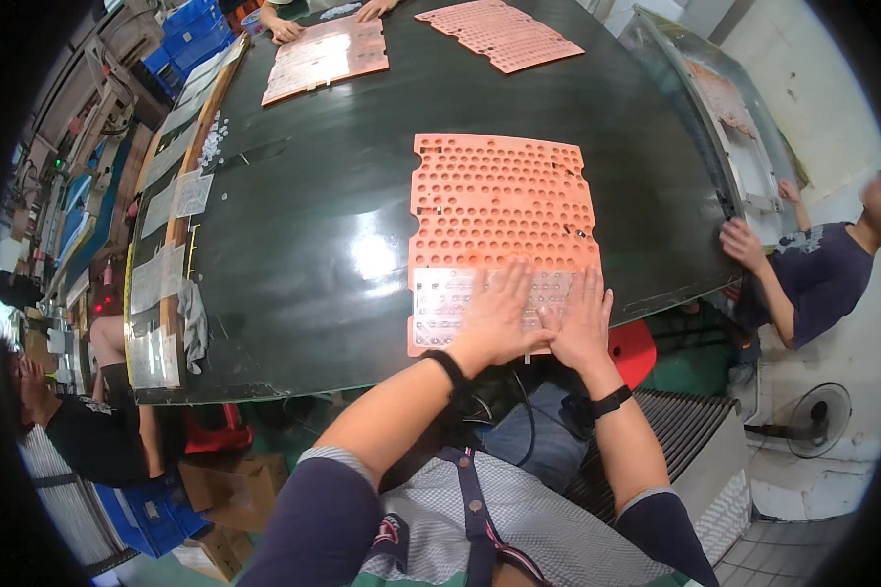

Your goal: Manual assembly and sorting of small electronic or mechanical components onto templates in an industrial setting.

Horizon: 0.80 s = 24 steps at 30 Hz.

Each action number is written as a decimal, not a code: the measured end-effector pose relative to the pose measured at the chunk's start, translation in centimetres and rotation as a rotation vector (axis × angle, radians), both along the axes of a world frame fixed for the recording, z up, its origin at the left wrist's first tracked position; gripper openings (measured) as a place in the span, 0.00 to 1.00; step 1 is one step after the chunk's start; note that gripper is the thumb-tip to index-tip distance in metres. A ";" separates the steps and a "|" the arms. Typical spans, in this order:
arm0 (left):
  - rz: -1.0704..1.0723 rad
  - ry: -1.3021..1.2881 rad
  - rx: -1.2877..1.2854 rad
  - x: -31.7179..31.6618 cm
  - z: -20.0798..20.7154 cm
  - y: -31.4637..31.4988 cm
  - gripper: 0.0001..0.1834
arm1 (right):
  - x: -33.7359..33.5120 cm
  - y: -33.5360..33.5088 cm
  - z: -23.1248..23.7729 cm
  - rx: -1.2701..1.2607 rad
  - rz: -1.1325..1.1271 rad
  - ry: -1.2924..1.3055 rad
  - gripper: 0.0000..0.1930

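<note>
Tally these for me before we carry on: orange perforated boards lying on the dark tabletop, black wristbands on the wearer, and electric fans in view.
Orange perforated boards: 3
Black wristbands: 2
Electric fan: 1
Total: 6

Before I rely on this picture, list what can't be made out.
All in the head view:
Clear panel, partly: hidden by the left hand and right hand.
Far co-worker: mostly cut off by the top edge.
Dark bits on the nearest orange board: too small to identify.
</note>
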<state>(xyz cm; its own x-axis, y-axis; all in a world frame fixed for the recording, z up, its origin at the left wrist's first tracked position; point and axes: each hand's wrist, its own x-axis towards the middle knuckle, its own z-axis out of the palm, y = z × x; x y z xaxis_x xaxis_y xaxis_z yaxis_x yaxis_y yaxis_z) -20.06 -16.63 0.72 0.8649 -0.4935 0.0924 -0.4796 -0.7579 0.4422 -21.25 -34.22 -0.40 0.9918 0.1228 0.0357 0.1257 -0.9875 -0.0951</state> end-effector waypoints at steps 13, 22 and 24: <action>0.298 0.068 0.214 -2.1 0.5 9.1 0.53 | 0.1 -0.3 0.5 0.096 -0.007 0.008 0.51; 0.381 0.043 0.114 -4.7 -0.7 13.9 0.41 | 2.8 -1.6 2.1 0.313 0.014 0.023 0.36; 0.446 -0.003 -0.140 -5.6 -1.4 15.4 0.36 | 3.1 1.0 2.2 0.263 0.077 -0.179 0.30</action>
